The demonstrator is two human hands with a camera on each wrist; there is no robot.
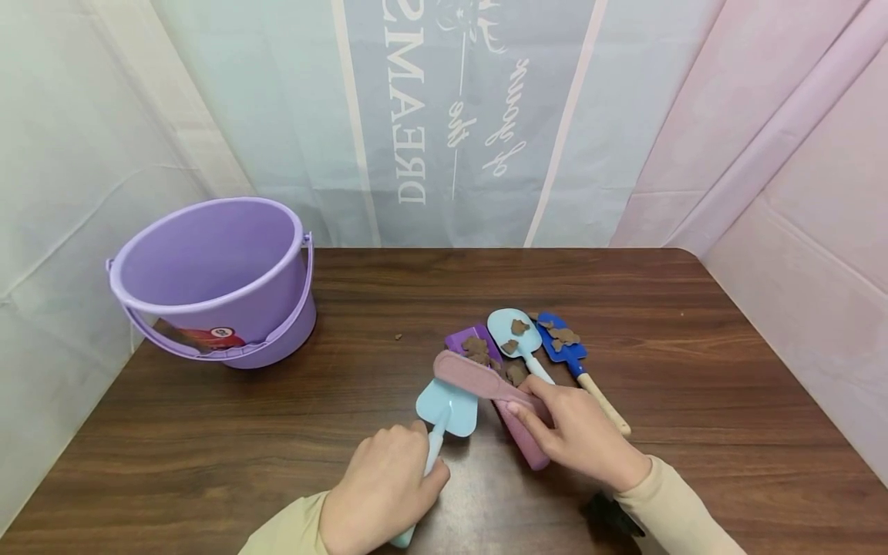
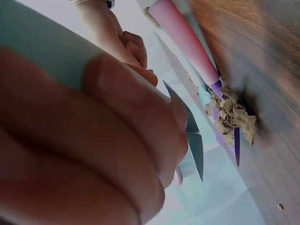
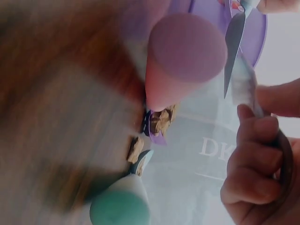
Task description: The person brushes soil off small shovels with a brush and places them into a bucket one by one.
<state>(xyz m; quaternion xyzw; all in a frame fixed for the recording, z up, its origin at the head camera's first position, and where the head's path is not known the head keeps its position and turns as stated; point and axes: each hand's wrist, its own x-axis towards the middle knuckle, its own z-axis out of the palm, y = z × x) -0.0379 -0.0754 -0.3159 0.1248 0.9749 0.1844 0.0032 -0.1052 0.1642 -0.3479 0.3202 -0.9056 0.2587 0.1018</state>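
The left hand [image 1: 381, 486] gripped the handle of a light-blue shovel [image 1: 452, 416], its blade held above the bench [image 1: 208, 455] near the middle; the right hand [image 1: 583, 433] held a pink paddle [image 1: 472, 376] by its narrow end, the broad end reaching left over the far edge of that blade, though whether the two touched could not be told; just beyond lay a purple shovel [image 1: 525, 442] with a pink handle, brown pieces [image 1: 475, 347] heaped on its blade; to its right lay a second light-blue shovel [image 1: 506, 322], then a blue shovel [image 1: 574, 365] with a wooden handle, both bearing brown pieces; a purple bucket [image 1: 280, 331] stood far left, and a small crumb [image 1: 398, 336] lay between it and the shovels.
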